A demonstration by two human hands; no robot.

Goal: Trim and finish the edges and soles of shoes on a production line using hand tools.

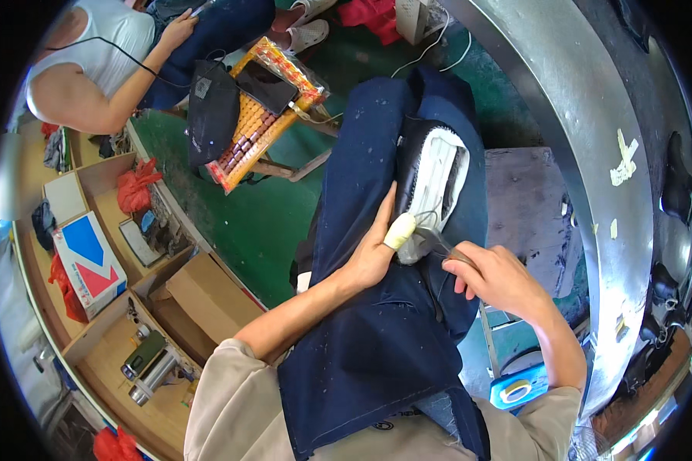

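**Head view: shoe held on the lap, crowded all round**

A curved metal bench (577,115) closes the right side; green floor (238,223) lies open left. On the dark blue apron (377,323), the left hand (373,250) presses the black-and-white shoe (434,180), thumb taped. The right hand (496,280) is clenched on a thin tool (438,242). 1 tape roll (515,390) lies below.

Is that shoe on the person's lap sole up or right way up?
Sole up: the shoe lies on the dark apron with its white underside facing the camera, black upper at the edges.
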